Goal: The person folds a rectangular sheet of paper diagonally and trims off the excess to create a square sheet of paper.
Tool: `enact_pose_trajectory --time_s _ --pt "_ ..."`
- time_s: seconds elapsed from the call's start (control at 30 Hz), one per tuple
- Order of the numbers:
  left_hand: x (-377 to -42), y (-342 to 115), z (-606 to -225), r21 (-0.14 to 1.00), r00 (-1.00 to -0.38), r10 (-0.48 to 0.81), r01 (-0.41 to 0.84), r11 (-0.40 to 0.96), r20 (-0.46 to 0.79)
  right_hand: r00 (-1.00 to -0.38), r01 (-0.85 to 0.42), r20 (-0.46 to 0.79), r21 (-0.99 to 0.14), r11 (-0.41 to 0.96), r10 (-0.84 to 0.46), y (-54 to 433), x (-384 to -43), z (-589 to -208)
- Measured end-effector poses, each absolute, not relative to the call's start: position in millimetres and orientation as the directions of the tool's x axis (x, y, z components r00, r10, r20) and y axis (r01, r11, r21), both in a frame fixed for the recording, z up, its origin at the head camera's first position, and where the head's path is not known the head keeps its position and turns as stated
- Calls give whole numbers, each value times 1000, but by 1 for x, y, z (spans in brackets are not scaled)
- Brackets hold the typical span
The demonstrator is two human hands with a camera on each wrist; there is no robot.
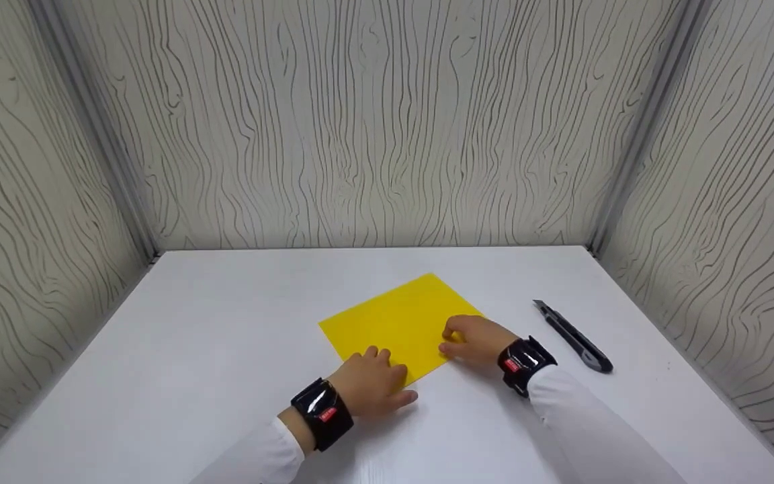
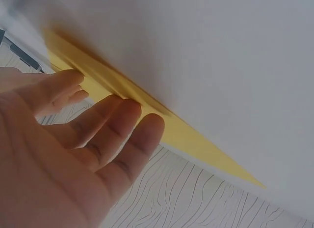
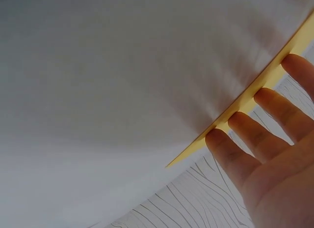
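A yellow sheet of paper (image 1: 387,316) lies flat and slightly turned on the white table. My left hand (image 1: 368,384) is over its near left edge, with the fingertips resting on the sheet. In the left wrist view those fingers (image 2: 125,144) are spread and gently bent against the yellow surface. On the sheet's right side is my right hand (image 1: 476,339), palm down. The right wrist view shows its fingers (image 3: 274,115) nearly straight and apart, their tips touching the paper along its edge. Each hand covers a small part of the sheet.
A black and grey utility knife (image 1: 574,337) lies right of my right hand, its blade end pointing away from me. White panels with a wood-grain pattern (image 1: 373,121) enclose the table (image 1: 226,316) at the back and both sides.
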State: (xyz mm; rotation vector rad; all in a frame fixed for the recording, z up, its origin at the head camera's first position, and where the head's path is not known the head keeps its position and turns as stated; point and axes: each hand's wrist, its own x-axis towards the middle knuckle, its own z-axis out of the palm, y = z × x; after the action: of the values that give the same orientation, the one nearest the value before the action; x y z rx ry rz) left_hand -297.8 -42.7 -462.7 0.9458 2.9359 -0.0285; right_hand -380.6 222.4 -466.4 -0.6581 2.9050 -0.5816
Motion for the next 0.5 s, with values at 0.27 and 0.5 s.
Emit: enact_pose_trajectory --time_s 0.27,0.5 --pt "-302 -46 -462 19 -810 583 583 812 -69 -900 -394 -22 -389 833 -436 224 -379 -465" --pt "-302 -47 -462 28 -813 579 578 815 -63 -913 -360 -42 -389 848 -407 222 -376 -466"
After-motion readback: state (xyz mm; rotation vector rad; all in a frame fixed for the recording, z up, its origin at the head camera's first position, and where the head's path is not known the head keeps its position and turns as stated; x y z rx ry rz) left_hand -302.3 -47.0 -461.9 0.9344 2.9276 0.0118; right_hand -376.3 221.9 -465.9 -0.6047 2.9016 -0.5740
